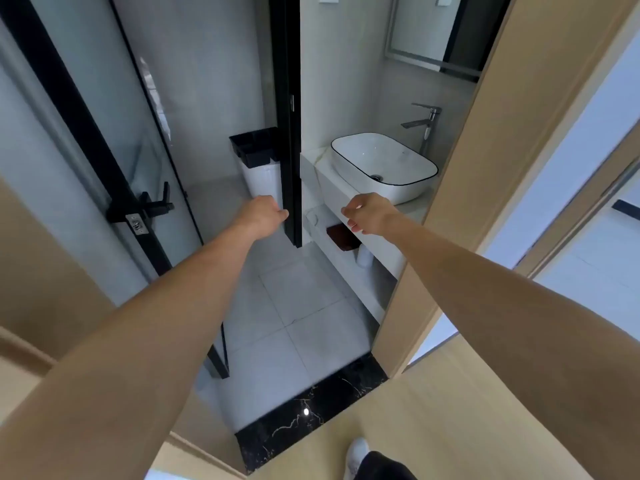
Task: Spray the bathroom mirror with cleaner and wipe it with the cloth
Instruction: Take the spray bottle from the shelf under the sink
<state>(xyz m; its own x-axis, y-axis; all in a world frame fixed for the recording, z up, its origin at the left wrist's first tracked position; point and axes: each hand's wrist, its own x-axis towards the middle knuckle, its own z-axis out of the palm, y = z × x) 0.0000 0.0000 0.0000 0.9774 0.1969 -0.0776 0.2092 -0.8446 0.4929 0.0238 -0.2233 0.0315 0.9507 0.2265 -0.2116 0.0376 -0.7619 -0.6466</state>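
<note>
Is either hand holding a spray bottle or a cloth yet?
No: the left hand and the right hand both reach forward with nothing in them.

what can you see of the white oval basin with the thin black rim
The white oval basin with the thin black rim looks like glazed ceramic, a vessel type standing upright on the pale marble-look counter. Its bowl looks empty and dry, with a metal drain at the bottom. A chrome tap rises behind it. Neither hand touches it.

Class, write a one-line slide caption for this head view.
At the bathroom doorway, both arms reach in: left hand by the black door edge, right hand empty before the sink, mirror above.
</note>
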